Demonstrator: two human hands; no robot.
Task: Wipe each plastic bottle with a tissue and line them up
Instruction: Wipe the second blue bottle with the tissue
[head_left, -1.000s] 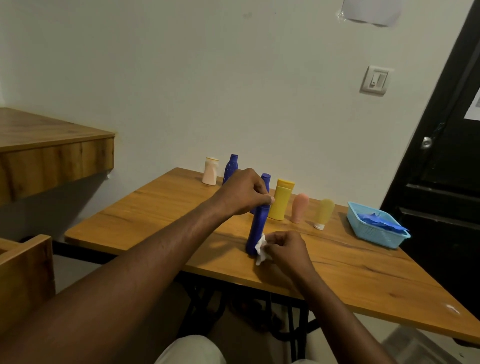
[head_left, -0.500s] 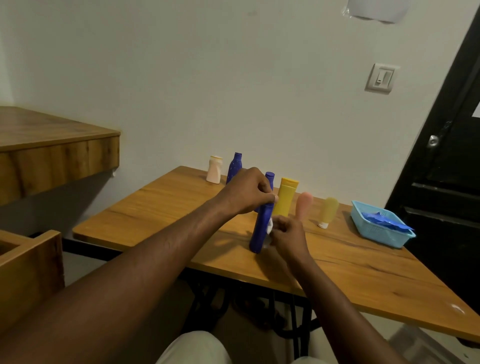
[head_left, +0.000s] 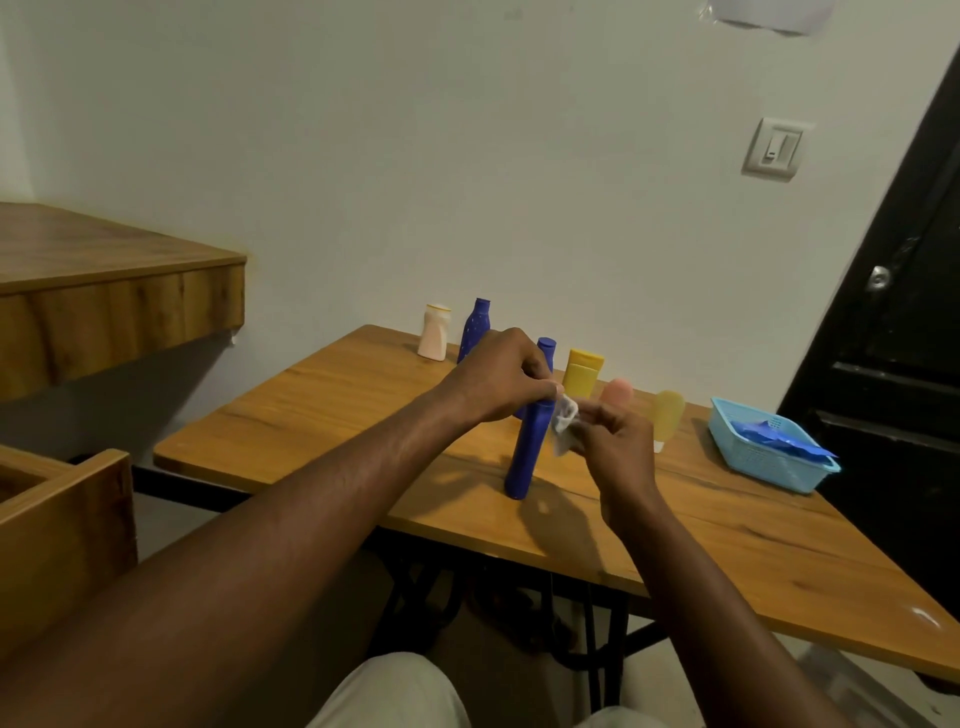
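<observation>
1. A wooden ledge jutted from the wall at the far left, well apart from the table.
2. At the table's back edge stood a cream bottle, with a dotted blue bottle just beside it.
3. The left hand had its fingers curled round the upper part of the tall blue bottle, just below the cap.
4. That bottle stood with its base on the table, leaning slightly, nearer the person than the row behind it.
5. A white tissue lay against the bottle's upper right side, pinched in the fingertips of the right hand.
6. Behind the hands stood a yellow bottle, a pink bottle and a pale yellow bottle – the last one cap-down.
7. Further right sat a light blue basket holding something dark blue that I could not identify.
8. A wall switch and a black door closed the right side.
</observation>
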